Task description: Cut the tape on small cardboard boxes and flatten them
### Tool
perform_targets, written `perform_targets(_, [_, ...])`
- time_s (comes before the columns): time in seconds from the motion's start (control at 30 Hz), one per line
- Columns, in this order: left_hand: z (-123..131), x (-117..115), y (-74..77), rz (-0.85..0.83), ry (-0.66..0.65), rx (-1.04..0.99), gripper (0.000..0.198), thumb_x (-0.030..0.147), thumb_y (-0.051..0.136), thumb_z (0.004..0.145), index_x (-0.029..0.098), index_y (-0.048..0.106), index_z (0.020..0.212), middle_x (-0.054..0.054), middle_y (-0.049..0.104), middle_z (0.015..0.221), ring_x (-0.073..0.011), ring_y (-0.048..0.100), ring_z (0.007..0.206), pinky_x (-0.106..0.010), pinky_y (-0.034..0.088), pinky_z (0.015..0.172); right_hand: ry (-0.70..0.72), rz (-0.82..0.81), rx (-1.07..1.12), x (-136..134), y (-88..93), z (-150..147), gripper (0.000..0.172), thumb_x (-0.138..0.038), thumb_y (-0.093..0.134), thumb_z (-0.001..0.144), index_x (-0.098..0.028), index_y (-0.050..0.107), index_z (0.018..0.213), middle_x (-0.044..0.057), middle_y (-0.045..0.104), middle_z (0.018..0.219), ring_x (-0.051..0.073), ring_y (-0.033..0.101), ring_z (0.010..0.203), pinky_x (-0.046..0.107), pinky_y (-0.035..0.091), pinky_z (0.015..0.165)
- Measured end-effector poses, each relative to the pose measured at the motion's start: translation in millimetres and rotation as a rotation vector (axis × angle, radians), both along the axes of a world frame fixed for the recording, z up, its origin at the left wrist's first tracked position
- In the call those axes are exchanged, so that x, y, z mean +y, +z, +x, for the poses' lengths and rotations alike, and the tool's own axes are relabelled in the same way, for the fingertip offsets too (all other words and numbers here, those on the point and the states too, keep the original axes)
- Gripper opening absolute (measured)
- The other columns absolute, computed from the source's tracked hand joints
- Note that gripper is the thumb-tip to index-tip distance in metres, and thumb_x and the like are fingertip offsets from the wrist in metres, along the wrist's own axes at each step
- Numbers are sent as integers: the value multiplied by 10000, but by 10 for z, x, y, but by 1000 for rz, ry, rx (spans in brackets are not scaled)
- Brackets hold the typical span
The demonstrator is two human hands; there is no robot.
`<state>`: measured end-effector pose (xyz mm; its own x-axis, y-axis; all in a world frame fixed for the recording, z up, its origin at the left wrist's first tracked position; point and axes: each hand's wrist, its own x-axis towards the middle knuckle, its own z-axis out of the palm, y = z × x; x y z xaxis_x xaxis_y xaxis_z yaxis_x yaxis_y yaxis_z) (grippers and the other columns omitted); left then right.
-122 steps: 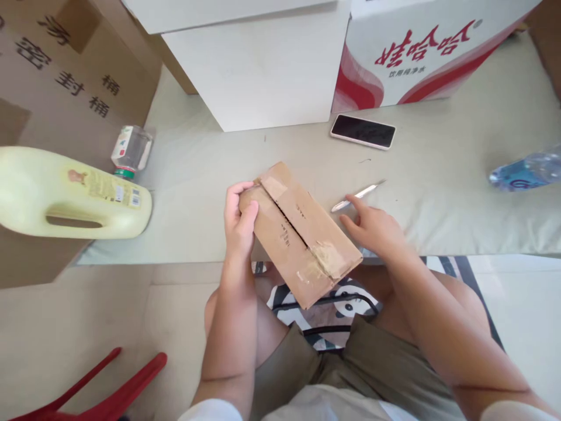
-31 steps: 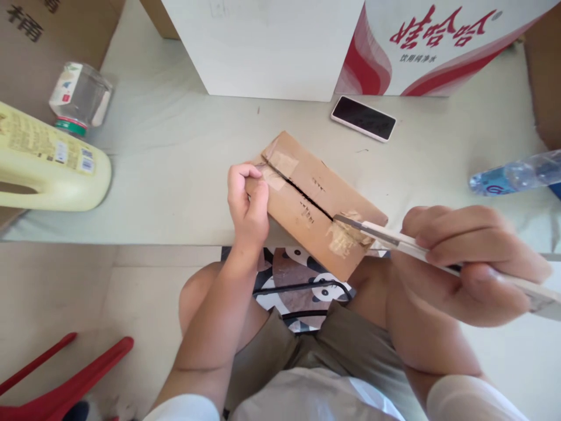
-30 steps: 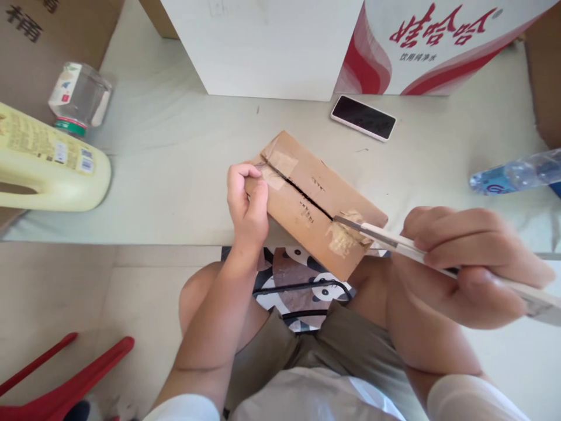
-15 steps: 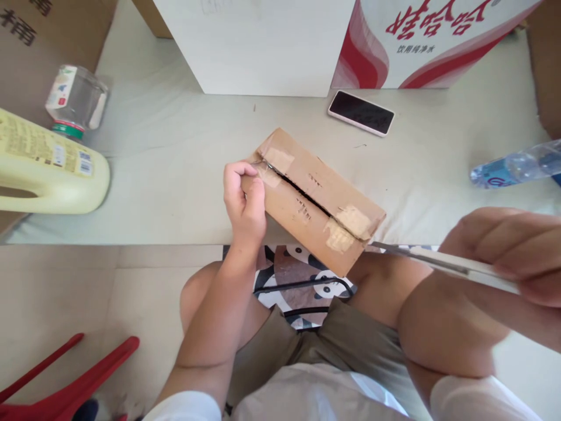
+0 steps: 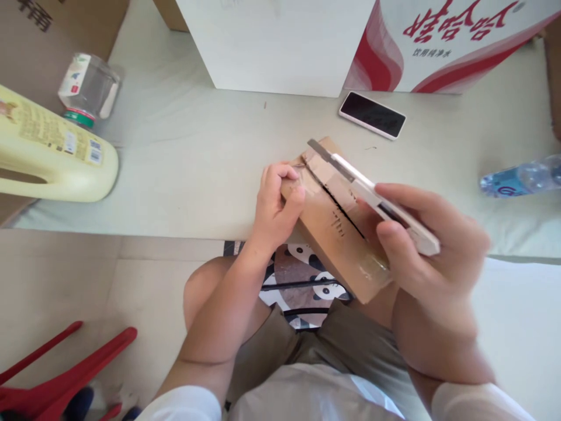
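Note:
A small brown cardboard box [image 5: 322, 225] is tilted over the table's near edge, its far end over the tabletop and its near end over my lap. A dark slit runs along its taped top seam. My left hand [image 5: 280, 202] grips the box's far left corner, fingers curled round it. Closed round a white utility knife [image 5: 372, 199], my right hand [image 5: 432, 251] is above the box's right side. The knife's grey blade is out and points to the far left, over the taped far end. Whether the blade touches the cardboard I cannot tell.
On the pale table cover [image 5: 197, 169] lie a phone [image 5: 372, 115], a water bottle [image 5: 517, 178], a yellow jug [image 5: 56, 149] and a clear handled bottle [image 5: 90, 88]. White cartons [image 5: 280, 47] stand behind. A red chair or stool [image 5: 65, 374] is at lower left.
My right hand has brought the knife from the box's near right corner up over its top, blade now toward the far end. The box and my left hand have shifted right.

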<state>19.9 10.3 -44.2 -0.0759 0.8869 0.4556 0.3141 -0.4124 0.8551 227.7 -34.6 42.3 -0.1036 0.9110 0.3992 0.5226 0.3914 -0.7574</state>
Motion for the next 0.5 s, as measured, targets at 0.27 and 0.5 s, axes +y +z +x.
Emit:
perform_targets(0.27, [9,-17,-16,-14,-32,-33,212,471,505,979,266,481,1026,-51,550,1042,-217,550,1019,-376,462,900,14,7,-113,27,24,-44,207,-167,614,873,-255,743,1008,-23,645,676,92,461,460,247,362,416])
perform_targets(0.5, [19,-13,-6,-17,-20,-56,109,340,544,942,262,489,994,-42,557,1014,-218,564,1006,-392,465,928,-1,53,-139,1,28,-52,189,-139,590,825,-236,741,887,-48,513,542,83,390,417,261,325,417])
